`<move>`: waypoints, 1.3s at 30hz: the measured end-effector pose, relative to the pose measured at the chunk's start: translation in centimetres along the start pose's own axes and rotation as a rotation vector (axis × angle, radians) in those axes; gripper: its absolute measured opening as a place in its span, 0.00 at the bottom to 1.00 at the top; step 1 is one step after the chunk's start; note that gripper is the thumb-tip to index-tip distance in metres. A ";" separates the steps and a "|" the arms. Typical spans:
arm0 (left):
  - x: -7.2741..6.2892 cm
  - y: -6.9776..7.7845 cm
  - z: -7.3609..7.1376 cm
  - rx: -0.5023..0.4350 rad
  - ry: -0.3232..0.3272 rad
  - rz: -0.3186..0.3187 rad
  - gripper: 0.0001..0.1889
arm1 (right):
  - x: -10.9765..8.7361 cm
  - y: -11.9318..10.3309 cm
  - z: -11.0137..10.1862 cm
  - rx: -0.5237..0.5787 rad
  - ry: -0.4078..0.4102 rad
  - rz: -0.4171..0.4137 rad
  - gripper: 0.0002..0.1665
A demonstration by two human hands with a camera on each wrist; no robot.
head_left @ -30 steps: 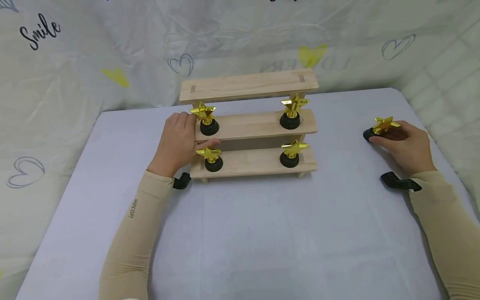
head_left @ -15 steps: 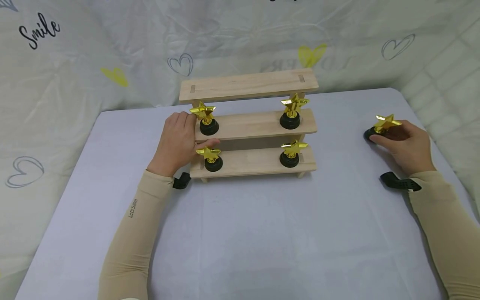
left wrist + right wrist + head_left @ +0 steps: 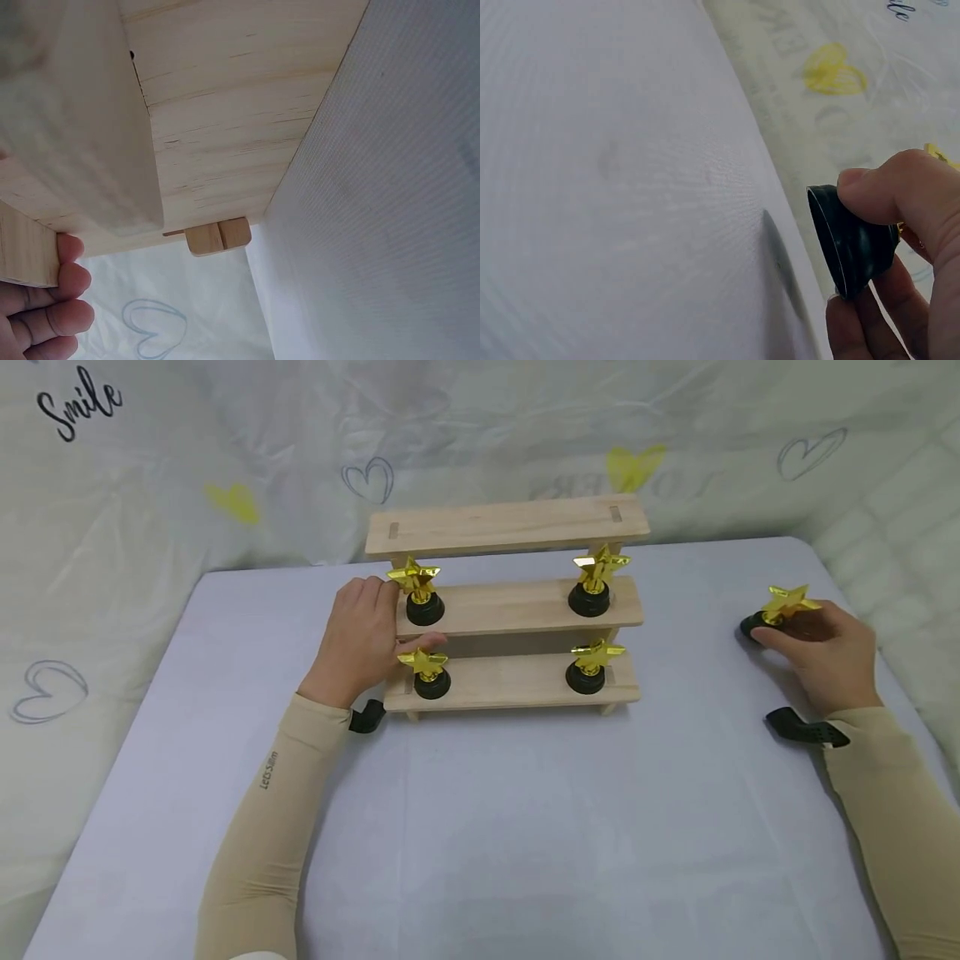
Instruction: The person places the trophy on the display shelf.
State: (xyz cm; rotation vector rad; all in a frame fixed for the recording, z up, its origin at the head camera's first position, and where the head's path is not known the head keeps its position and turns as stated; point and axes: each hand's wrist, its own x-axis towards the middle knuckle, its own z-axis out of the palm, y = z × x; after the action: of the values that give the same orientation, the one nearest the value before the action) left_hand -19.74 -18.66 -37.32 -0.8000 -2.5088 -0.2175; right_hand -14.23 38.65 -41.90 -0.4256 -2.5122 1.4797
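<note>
Step in hand: pickup of the fifth star trophy point(image 3: 780, 608), which sits at the worktop's point(image 3: 525, 827) 3 o'clock edge, well apart from the three-tier wooden shelf point(image 3: 510, 610). Right hand point(image 3: 825, 656) has its grip pinched on the trophy's black base point(image 3: 851, 240), thumb on top, fingers under; the base looks tilted in the right wrist view, so I judge it just coming off the surface. Left hand point(image 3: 360, 639) braces the shelf's 9 o'clock end, fingers curled round the middle board's edge, thumb near the lower-left trophy point(image 3: 427, 670). Four trophies fill lower and middle tiers; top tier point(image 3: 506, 522) is bare. Next move calls for carrying the trophy toward 10 o'clock, turning it upright, and clearing the middle-right trophy point(image 3: 596, 578) before setting it down on the top board.
</note>
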 end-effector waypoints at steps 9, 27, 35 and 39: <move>0.2 0.6 0.7 0.009 0.063 0.036 0.50 | -0.2 -0.7 -0.7 0.081 0.031 0.010 0.23; 1.0 1.4 1.7 0.015 0.034 0.030 0.52 | 0.6 -4.7 -0.9 0.308 -0.082 -0.142 0.28; 1.1 1.3 1.9 0.005 0.007 0.024 0.44 | 0.6 -7.7 -0.6 0.092 -0.089 -0.210 0.24; 1.2 1.3 2.0 0.005 0.003 0.017 0.44 | 0.7 -9.6 -0.4 0.112 -0.116 -0.228 0.26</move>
State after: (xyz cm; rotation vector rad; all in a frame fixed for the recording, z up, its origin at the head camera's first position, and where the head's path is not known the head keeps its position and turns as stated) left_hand -20.60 -16.40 -38.42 -0.8183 -2.4980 -0.2061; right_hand -16.20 34.82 -33.33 -0.0334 -2.4490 1.5838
